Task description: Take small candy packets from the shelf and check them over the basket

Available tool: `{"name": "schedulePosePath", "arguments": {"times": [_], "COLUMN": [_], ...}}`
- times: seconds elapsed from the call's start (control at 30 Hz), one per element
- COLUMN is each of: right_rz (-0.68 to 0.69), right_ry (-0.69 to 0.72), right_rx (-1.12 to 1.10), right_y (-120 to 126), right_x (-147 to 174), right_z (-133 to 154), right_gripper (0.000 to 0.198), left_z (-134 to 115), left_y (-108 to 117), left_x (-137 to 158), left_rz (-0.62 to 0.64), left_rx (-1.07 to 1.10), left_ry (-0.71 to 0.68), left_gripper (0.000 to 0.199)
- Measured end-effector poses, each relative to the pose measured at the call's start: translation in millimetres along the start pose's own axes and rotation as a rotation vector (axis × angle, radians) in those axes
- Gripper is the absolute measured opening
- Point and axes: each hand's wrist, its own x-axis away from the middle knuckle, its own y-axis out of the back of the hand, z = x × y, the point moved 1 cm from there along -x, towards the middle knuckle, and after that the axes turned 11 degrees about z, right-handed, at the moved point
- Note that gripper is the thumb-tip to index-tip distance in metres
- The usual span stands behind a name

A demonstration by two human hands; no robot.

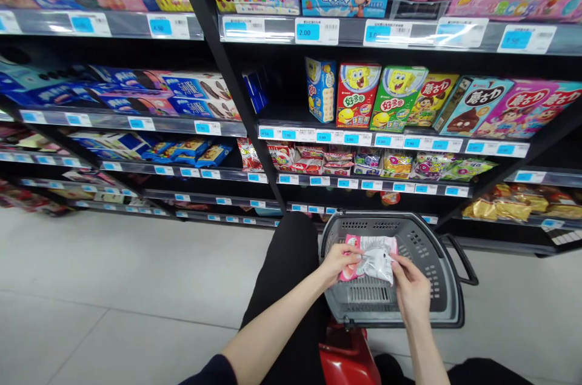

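Observation:
A pink and silver snack packet (pixel 377 262) is held over the grey shopping basket (pixel 427 288), its crinkled silver side facing up. My left hand (pixel 339 262) pinches it at the left, over the pink part. On the other side, my right hand (pixel 413 289) grips its right part with thumb and fingers closed. Whether the packet also rests on the basket floor, I cannot tell. The basket has slotted walls and a black handle (pixel 468 276) folded out at the right.
Shelves (pixel 391 141) with price tags run across ahead, holding boxed snacks (pixel 358 95), bagged sweets (pixel 336 160) and gold packets (pixel 504 203). My bent knee (pixel 291 245) is left of the basket. A red object (pixel 348 354) sits below it. Pale floor (pixel 136 288) lies to the left.

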Motion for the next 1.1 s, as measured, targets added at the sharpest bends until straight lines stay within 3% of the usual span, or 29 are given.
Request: {"name": "schedulePosePath", "arguments": {"times": [0.23,0.4,0.53,0.67,0.87,1.0,1.1], "right_rz": [0.029,-0.046,-0.148,-0.159,-0.029,-0.017,-0.056], "right_ry": [-0.006,-0.026,-0.018,-0.020,-0.086,-0.128,-0.083], "right_rx": [0.209,0.270,0.325,0.253,0.074,-0.098,-0.119], "right_y": [7.4,6.6,9.7,16.6,14.4,8.5,3.6], "right_x": [-5.0,-4.6,-10.4,-17.3,-11.6,-7.9,-6.6], "right_z": [-5.4,-4.0,-9.5,-17.5,-22.4,-18.5,-15.5], "right_gripper": [0.023,0.025,0.025,0.024,0.024,0.018,0.016], "left_z": [-12.4,-17.1,-8.1,1.0,4.0,4.5,-0.1], "left_y": [5.3,4.3,-5.7,-11.5,7.0,10.1,5.7], "left_x": [-1.8,-1.5,-5.0,-10.5,-10.6,-11.4,-9.4], "left_rz": [-0.011,0.027,-0.015,-0.086,-0.003,0.063,0.045], "left_rx": [-0.280,-0.385,-0.324,-0.313,-0.131,0.006,0.217], "left_ry": [-0.112,-0.125,-0.039,-0.060,-0.186,-0.131,-0.104], "left_gripper": [0.021,0.020,0.020,0.016,0.022,0.022,0.040]}}
